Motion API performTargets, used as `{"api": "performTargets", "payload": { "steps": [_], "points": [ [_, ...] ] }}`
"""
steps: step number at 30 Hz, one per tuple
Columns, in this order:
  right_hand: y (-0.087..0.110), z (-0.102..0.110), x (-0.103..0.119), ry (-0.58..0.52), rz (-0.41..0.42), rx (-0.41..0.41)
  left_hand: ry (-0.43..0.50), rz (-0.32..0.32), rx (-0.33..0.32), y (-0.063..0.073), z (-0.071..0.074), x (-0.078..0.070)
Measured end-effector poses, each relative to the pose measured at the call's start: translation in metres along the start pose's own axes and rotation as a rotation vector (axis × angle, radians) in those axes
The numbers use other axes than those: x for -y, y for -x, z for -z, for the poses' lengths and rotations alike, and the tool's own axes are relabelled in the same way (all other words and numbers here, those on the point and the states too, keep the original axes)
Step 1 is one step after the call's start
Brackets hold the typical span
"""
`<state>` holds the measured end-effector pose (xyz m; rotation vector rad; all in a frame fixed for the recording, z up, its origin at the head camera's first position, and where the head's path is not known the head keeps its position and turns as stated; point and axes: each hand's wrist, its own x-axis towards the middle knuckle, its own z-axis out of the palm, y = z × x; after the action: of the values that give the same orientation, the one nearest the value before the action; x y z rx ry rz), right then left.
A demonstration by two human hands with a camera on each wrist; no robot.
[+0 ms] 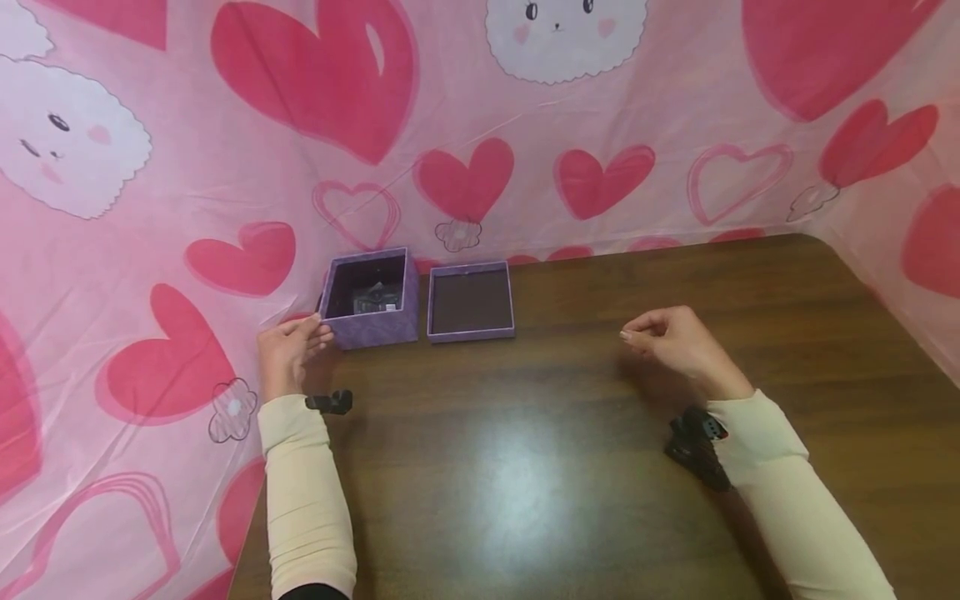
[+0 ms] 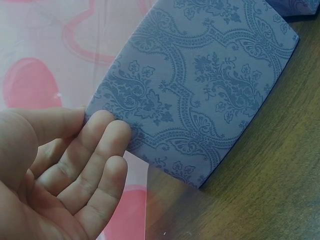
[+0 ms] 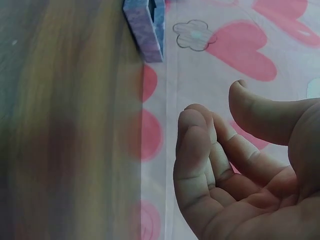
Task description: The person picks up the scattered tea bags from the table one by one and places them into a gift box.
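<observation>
A purple patterned box (image 1: 375, 331) stands uncovered near the table's back left. Its near corner is pinched by my left hand (image 1: 288, 350); in the left wrist view, fingertips of the left hand (image 2: 85, 175) meet the patterned box wall (image 2: 190, 85) at that corner. Inside the box lies a clear plastic packet (image 1: 377, 297) with a small white label; its contents are too small to tell. Just right of the box, the shallow lid (image 1: 471, 302) lies with its dark inside up. My right hand (image 1: 678, 342) hovers over the table, fingers loosely curled, holding nothing.
The brown wooden table (image 1: 525, 433) ends at a pink heart-printed cloth (image 1: 465, 100) hanging behind it and along the sides. Black wrist cameras sit on both wrists. In the right wrist view, a corner of the lid (image 3: 146, 30) shows at the top.
</observation>
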<state>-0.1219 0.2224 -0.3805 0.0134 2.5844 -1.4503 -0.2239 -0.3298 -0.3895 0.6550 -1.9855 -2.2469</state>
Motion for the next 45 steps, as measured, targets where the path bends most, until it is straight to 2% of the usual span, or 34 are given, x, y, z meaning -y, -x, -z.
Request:
{"api": "performTargets", "payload": {
  "steps": [10, 14, 19, 27, 35, 45],
  "points": [
    [0.024, 0.014, -0.027, 0.063, -0.022, -0.046, 0.004, 0.004, -0.001, 0.0, -0.001, 0.001],
    [0.037, 0.021, -0.038, 0.067, -0.095, -0.042, -0.005, 0.004, -0.008, 0.0, -0.001, 0.001],
    [0.049, 0.026, -0.049, 0.067, -0.147, -0.036, -0.016, 0.002, -0.02, 0.002, 0.0, 0.0],
    [0.061, 0.03, -0.066, 0.093, -0.147, -0.049, -0.015, -0.002, -0.019, 0.003, 0.0, 0.001],
    [0.078, 0.037, -0.084, 0.07, -0.195, -0.057, 0.022, -0.039, -0.003, 0.002, 0.003, 0.001],
    [0.099, 0.042, -0.101, 0.198, -0.209, -0.091, -0.003, -0.002, -0.008, -0.001, 0.001, 0.003]
  ]
}}
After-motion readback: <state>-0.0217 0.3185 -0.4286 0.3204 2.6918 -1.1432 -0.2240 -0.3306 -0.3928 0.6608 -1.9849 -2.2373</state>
